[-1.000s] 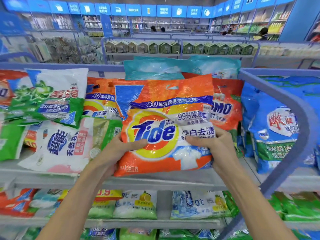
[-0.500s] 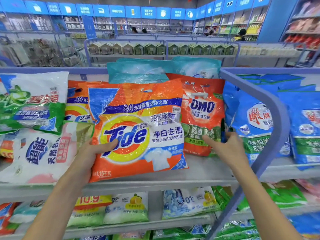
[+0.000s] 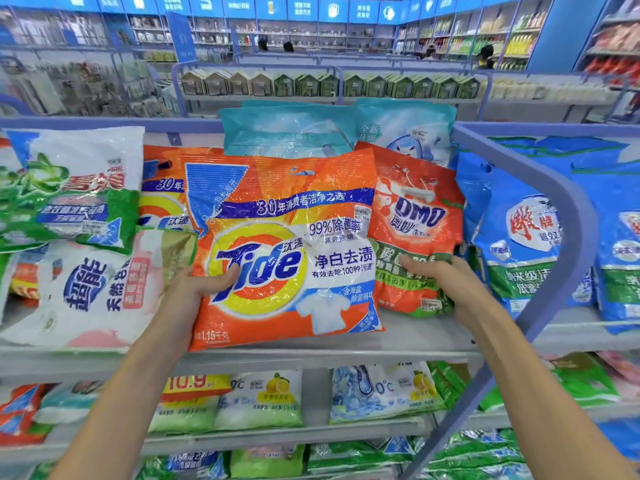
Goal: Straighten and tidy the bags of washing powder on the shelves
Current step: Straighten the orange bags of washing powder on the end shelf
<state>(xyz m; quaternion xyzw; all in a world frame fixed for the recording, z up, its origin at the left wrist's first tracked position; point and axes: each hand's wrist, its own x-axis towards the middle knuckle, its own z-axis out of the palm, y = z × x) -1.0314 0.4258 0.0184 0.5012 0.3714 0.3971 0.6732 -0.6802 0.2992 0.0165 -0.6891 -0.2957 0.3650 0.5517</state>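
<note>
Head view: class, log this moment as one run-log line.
left hand grips Tide bag | right hand holds OMO bag low down | both bags on shelf | Tide bag tilted

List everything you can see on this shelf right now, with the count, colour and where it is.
front Tide bag: one, orange, shelf centre
rear Tide bag: one, orange, behind it, left
OMO bag: one, red and green, right of it
teal bags: at least two, behind
green bag: one, green and white, upper left
white bag: one, white and pink, lower left
blue bags: several, blue, far right
shelf: one, grey, under them
left hand: grips front Tide bag
right hand: grips OMO bag
</note>
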